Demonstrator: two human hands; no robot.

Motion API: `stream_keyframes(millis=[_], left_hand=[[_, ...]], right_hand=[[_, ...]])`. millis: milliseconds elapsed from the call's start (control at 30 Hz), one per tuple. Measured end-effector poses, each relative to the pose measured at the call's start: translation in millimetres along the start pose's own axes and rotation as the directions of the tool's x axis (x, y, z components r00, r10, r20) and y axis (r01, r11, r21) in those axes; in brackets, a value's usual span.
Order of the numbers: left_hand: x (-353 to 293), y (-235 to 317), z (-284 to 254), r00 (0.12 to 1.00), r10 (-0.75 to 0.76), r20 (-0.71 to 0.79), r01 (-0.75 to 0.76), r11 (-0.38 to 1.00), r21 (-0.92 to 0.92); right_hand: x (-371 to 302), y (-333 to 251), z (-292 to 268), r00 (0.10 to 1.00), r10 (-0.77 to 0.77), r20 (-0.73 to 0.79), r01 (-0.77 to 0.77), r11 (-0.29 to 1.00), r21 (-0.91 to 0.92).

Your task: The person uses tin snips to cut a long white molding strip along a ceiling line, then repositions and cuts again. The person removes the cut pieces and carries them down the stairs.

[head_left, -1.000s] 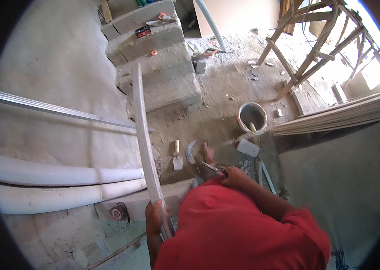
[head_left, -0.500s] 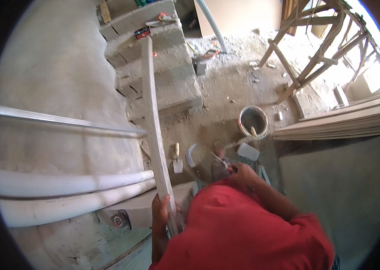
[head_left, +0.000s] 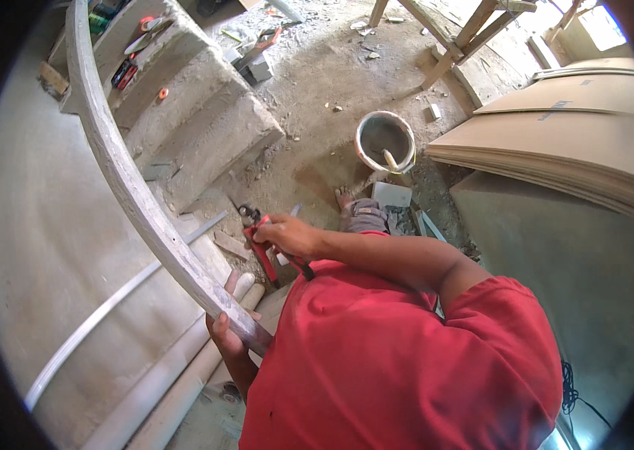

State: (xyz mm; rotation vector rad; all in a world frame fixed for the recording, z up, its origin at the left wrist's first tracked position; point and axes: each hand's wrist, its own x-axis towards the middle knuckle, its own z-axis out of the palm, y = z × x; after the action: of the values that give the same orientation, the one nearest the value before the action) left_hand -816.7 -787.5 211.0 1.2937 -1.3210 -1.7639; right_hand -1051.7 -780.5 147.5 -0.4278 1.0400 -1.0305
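Note:
My left hand is closed around the lower end of a long, pale wooden beam. From beside my red shirt, the beam runs up and away past the left side of the concrete steps. My right hand grips red-handled pliers, dark jaws upward, in front of my chest and to the right of the beam. The jaws are apart from the beam.
White pipes and a metal strip lie at the left. Ahead stand a mortar bucket and a pale block. Stacked boards lie at right, below wooden trestle legs. Small tools rest on the steps.
The view has swung and the beam now slants up to the left. My right hand has brought the pliers leftward, closer to the beam. My left hand still holds the beam.

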Motion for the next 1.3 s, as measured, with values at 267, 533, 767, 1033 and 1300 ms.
stream_keyframes(millis=[267,533,767,1033,1300], left_hand=[[75.0,17.5,51.8,0.997,-0.045,0.063,0.050,0.996,-0.068],[163.5,51.3,55.5,0.961,-0.159,0.228,0.185,0.978,-0.095],[282.5,59.4,31.6,0.962,-0.088,0.259,0.129,0.981,-0.143],[393.8,131.2,-8.7,0.987,-0.076,0.139,0.101,0.978,-0.184],[439.7,152.8,-23.8,0.970,-0.100,-0.222,0.050,0.974,-0.222]], right_hand=[[33.4,-56.7,-38.4,0.995,-0.089,0.047,0.090,0.996,-0.010],[102.4,-106.7,-46.5,0.980,-0.013,0.199,-0.023,0.984,0.176],[204.8,-176.3,-50.7,0.966,0.020,0.259,-0.037,0.998,0.059],[315.6,-278.9,-51.9,0.973,0.162,0.164,-0.090,0.920,-0.381],[443.0,-279.0,-130.6,0.983,0.038,0.178,0.100,0.702,-0.705]])
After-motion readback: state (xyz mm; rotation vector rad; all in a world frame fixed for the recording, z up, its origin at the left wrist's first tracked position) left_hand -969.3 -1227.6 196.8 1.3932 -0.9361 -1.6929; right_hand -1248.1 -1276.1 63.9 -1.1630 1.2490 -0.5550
